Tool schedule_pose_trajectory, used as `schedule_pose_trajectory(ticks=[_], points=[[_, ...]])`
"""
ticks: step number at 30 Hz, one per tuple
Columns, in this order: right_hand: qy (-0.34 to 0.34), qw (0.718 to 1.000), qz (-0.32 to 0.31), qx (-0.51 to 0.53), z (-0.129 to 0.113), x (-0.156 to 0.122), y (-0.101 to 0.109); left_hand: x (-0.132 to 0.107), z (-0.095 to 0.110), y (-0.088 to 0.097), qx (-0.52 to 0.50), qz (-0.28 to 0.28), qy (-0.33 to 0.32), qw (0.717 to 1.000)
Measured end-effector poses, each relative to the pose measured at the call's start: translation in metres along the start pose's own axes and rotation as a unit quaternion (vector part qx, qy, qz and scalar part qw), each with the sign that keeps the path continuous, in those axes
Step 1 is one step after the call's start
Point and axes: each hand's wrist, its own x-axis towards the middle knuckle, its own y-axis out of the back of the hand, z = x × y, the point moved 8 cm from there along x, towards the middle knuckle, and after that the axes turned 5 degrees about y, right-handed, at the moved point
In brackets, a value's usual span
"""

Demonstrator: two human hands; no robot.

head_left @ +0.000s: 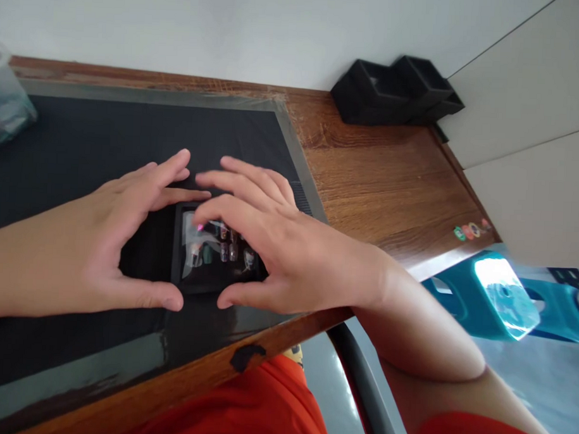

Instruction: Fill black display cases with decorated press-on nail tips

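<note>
A small black tray [196,283] lies on the dark mat, with several patterned pieces like false nails [224,249] under a shiny clear cover. My left hand [122,236] is spread around the tray's left side, thumb by the near left corner and a finger reaching along the far edge. Over the right part of the tray is my right hand [269,241], its fingers apart and slightly curled, hiding some of the contents. Its thumb is by the near edge. Whether either hand presses on the tray I cannot tell.
The black mat [107,128] lies under clear film on a wooden table [367,182]. Black open bins [393,88] stand at the back right, and a clear tub [6,99] at the left. Small round stickers [467,231] sit near the right edge; a blue stool [486,300] is beyond.
</note>
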Motion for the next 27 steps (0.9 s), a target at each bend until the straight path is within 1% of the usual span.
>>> schedule_pose_trajectory(ticks=[2,4,6,8,10,13,18,22,27], points=[[-0.033,0.999,-0.016,0.009,0.008,-0.002,-0.005,-0.001,0.003,0.001,-0.005,-0.003,0.034,0.999],[-0.062,0.996,-0.051,0.033,0.014,-0.004,-0.013,-0.001,0.003,0.001,-0.006,-0.009,0.059,0.998],[-0.076,0.993,-0.077,0.053,0.016,-0.004,-0.017,-0.001,0.001,-0.001,-0.002,-0.019,0.053,0.998],[-0.081,0.991,-0.087,0.059,0.016,-0.003,-0.018,0.0,-0.003,-0.004,0.002,-0.03,0.028,0.999],[-0.087,0.991,-0.089,0.057,0.015,-0.002,-0.018,0.001,-0.01,-0.006,0.004,-0.04,0.016,0.999],[-0.1,0.989,-0.093,0.056,0.016,-0.001,-0.018,0.002,-0.016,-0.008,0.008,-0.046,0.027,0.999],[-0.099,0.989,-0.075,0.079,0.017,0.0,-0.017,0.0,-0.013,-0.009,0.016,-0.06,0.036,0.997],[-0.098,0.988,-0.069,0.094,0.017,0.0,-0.016,-0.002,-0.014,-0.008,0.017,-0.054,0.029,0.998],[-0.067,0.991,-0.051,0.1,0.023,0.002,-0.012,-0.005,-0.017,-0.006,0.029,-0.046,0.008,0.998]])
